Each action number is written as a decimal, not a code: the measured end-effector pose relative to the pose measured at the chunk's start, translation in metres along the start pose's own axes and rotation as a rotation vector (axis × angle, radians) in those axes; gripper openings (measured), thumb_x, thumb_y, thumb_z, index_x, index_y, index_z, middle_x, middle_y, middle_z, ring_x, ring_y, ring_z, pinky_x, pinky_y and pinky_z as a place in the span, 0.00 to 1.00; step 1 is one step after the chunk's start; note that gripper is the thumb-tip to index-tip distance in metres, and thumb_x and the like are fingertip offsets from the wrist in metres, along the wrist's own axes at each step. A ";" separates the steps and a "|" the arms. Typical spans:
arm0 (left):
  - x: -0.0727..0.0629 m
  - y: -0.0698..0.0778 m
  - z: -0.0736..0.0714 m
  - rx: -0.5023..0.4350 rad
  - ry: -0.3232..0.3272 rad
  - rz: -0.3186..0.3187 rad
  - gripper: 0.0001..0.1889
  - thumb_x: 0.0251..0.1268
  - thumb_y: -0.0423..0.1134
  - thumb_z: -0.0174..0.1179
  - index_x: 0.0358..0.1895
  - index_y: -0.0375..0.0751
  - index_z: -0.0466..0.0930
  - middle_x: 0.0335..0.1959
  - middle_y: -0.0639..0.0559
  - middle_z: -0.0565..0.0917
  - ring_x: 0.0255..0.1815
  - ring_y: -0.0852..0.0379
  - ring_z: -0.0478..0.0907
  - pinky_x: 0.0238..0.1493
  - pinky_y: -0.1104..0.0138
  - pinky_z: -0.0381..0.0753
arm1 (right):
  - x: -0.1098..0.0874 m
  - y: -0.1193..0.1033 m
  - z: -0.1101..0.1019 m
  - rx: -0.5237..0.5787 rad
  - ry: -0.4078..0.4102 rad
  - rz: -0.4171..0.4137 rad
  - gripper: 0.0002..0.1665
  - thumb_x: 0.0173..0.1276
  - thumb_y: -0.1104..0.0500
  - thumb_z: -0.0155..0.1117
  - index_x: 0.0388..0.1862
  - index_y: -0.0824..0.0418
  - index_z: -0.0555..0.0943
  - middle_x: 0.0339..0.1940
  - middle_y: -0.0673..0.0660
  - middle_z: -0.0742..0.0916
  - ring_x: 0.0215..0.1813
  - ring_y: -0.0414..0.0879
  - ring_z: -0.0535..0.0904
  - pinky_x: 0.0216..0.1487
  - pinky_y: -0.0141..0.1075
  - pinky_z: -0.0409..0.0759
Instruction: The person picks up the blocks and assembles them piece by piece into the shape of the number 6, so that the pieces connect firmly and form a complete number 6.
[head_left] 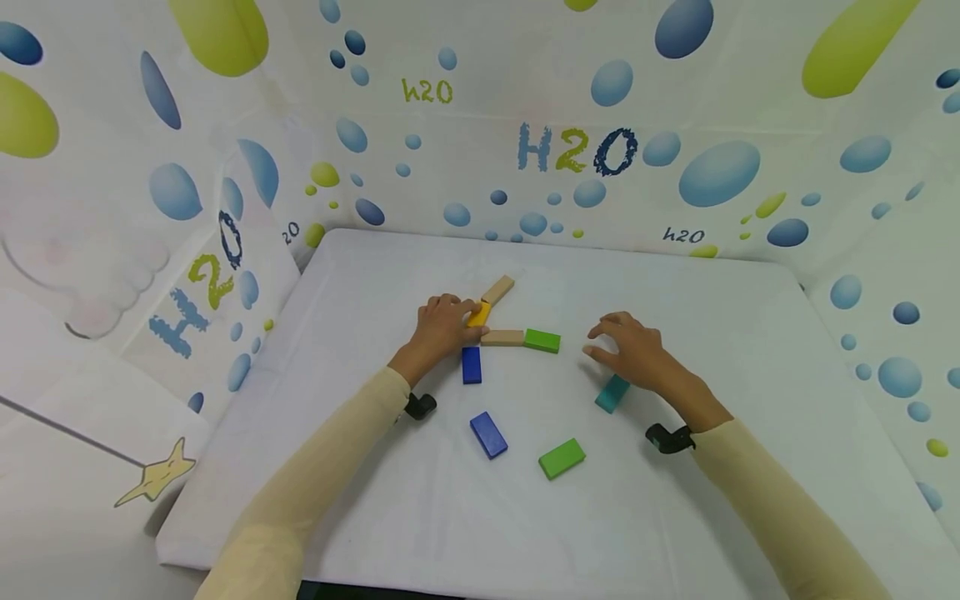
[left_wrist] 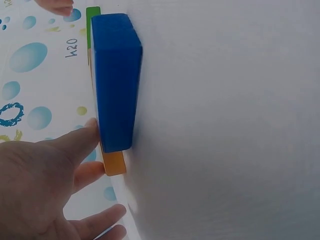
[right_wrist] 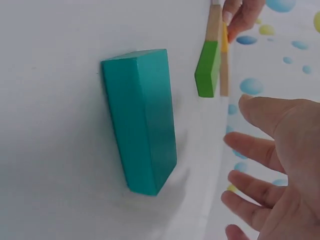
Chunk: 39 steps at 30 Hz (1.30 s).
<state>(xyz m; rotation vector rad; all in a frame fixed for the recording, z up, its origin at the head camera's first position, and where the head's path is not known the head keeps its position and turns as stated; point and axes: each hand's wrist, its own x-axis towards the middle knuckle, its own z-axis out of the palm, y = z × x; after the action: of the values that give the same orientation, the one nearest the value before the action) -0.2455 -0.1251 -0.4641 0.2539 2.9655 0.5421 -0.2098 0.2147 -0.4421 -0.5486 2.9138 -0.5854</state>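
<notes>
My left hand (head_left: 446,325) pinches a yellow block (head_left: 480,314) between thumb and fingers. Beyond it lies a plain wooden block (head_left: 498,290), angled away to the right. Another wooden block (head_left: 502,337) runs right from beside the thumb, with a green block (head_left: 542,341) at its far end. Just below the hand is a dark blue block (head_left: 471,366), large in the left wrist view. My right hand (head_left: 630,350) hovers with parted, slightly bent fingers and holds nothing. Near it a teal block (right_wrist: 140,122) lies on the table, partly covered by the hand in the head view.
A second blue block (head_left: 489,435) and a second green block (head_left: 562,458) lie nearer the front of the white-covered table (head_left: 405,517). A white curtain (head_left: 480,108) with blue and green drops hangs behind and along the sides.
</notes>
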 end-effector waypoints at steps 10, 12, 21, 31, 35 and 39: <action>0.002 -0.001 0.003 0.025 0.004 0.000 0.32 0.75 0.60 0.63 0.75 0.52 0.75 0.73 0.36 0.73 0.74 0.36 0.66 0.71 0.43 0.66 | -0.047 0.001 -0.015 -0.051 -0.049 0.099 0.29 0.78 0.45 0.64 0.64 0.67 0.79 0.69 0.75 0.77 0.70 0.72 0.73 0.58 0.72 0.70; 0.002 -0.002 0.004 0.021 -0.001 -0.001 0.32 0.75 0.60 0.63 0.75 0.52 0.75 0.73 0.36 0.73 0.74 0.36 0.66 0.71 0.43 0.66 | -0.056 0.000 -0.012 -0.063 -0.051 0.116 0.31 0.77 0.44 0.65 0.64 0.68 0.79 0.69 0.75 0.78 0.69 0.72 0.74 0.58 0.72 0.70; 0.002 -0.003 0.004 -0.006 -0.001 -0.004 0.31 0.75 0.60 0.63 0.76 0.52 0.75 0.74 0.37 0.73 0.75 0.36 0.65 0.72 0.43 0.64 | -0.080 -0.010 0.004 -0.103 -0.021 0.163 0.36 0.74 0.43 0.69 0.64 0.72 0.77 0.67 0.76 0.79 0.66 0.73 0.76 0.58 0.75 0.70; 0.001 -0.002 0.003 -0.011 -0.011 -0.011 0.31 0.75 0.60 0.62 0.76 0.53 0.74 0.74 0.37 0.72 0.75 0.36 0.65 0.73 0.43 0.63 | -0.085 -0.012 0.016 -0.091 0.034 0.160 0.32 0.73 0.45 0.71 0.59 0.72 0.79 0.64 0.74 0.81 0.66 0.70 0.77 0.58 0.72 0.70; 0.001 -0.002 0.003 -0.008 -0.016 -0.007 0.31 0.76 0.60 0.62 0.77 0.53 0.74 0.74 0.36 0.72 0.75 0.37 0.64 0.73 0.43 0.62 | -0.087 -0.014 0.017 -0.110 0.070 0.144 0.32 0.72 0.46 0.73 0.57 0.72 0.79 0.61 0.73 0.82 0.61 0.70 0.80 0.57 0.72 0.72; 0.001 -0.002 0.002 -0.003 -0.012 -0.008 0.32 0.76 0.60 0.62 0.77 0.53 0.73 0.74 0.37 0.72 0.75 0.37 0.64 0.73 0.44 0.63 | -0.089 -0.015 0.018 -0.117 0.101 0.134 0.32 0.70 0.46 0.75 0.57 0.72 0.79 0.61 0.72 0.82 0.61 0.69 0.80 0.58 0.72 0.71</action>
<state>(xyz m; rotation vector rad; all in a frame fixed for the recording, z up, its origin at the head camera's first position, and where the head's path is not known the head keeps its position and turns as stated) -0.2460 -0.1263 -0.4672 0.2443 2.9524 0.5414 -0.1192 0.2282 -0.4487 -0.3409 3.0653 -0.4406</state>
